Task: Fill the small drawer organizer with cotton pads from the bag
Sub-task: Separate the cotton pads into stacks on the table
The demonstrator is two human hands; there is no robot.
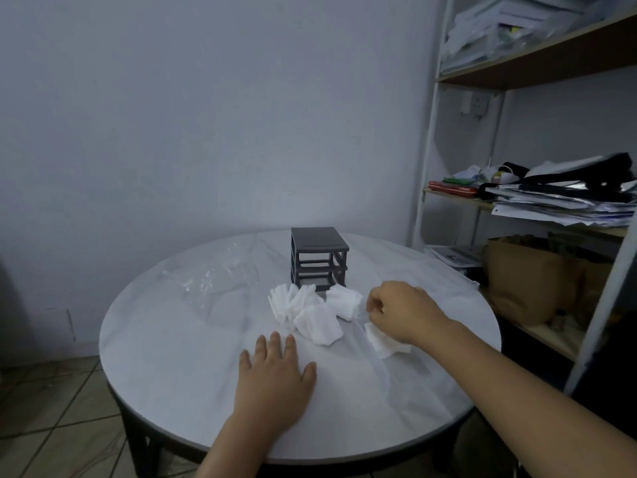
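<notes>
Fingers [275, 343] of my left hand [272, 381] lie straight, flat on the desk [165, 374] near its front edge. My right hand [401, 310] curls over one cotton pad stack [381, 345]; I cannot tell whether it pinches anything. Four more stacks [319, 324] bunch just before the one grey drawer organizer [319, 257]. One clear bag [210, 281] lies far left; bare desk flanks both hands.
</notes>
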